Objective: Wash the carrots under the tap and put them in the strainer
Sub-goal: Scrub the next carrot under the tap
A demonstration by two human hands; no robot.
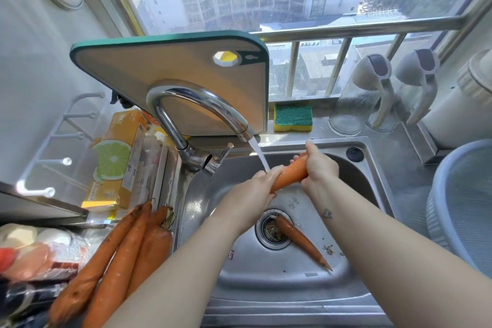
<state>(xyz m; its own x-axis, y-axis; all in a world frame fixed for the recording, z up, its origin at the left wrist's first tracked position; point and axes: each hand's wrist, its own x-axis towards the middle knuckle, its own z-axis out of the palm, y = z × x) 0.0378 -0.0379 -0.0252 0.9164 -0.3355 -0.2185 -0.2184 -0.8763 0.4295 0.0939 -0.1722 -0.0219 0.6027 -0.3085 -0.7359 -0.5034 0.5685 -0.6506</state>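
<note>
Bright daylight through window point(292, 2); steel glare on tap point(191, 103) (edges bowed, corners soft).

Cutting board point(170, 80), green-edged, propped upright at window sill, hanging hole at upper right. Green-and-yellow sponge point(292, 117) laid flat just beside board's right edge. Clear bottle point(356, 103) with grey pour lid stood further right, second bottle point(415, 82) of same kind beside it, white canister point(463, 109) next along. Orange box point(119, 157) printed with lime slice laid on desk at left. White hook rack point(53, 135) mounted on left wall. Wrapped packets point(40, 253) piled at lower left. High-rise buildings seen through window point(266, 2).
</note>
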